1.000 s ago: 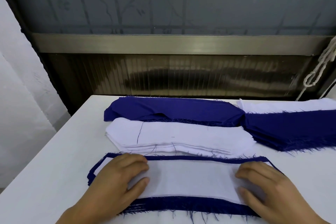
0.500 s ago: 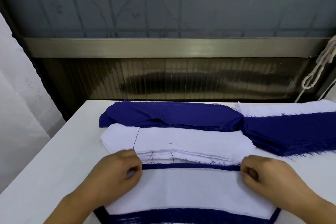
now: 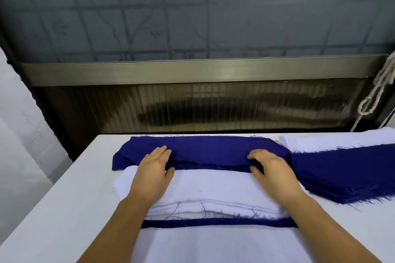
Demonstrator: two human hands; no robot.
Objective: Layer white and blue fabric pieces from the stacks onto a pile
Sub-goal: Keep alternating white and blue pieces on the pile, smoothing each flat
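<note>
A blue fabric stack (image 3: 205, 149) lies at the back of the white table (image 3: 64, 209). Directly in front of it sits a white fabric stack (image 3: 213, 188). Nearest me is the pile (image 3: 213, 243), topped by a white piece with a blue strip showing along its far edge. My left hand (image 3: 156, 168) reaches over the white stack; its straight fingers rest on the blue stack's left part and the thumb lies at the blue front edge. My right hand (image 3: 271, 168) lies the same way on the blue stack's right part, fingers on top and thumb at the edge.
A second blue stack (image 3: 342, 173) with frayed edges lies at the right, overlapping a white stack (image 3: 320, 143) behind it. A knotted rope (image 3: 376, 92) hangs at the far right. A metal window sill (image 3: 192, 70) runs behind the table. The table's left edge drops off.
Both hands let go of the pile's far edge and reached forward over the white stack onto the blue stack at the back.
</note>
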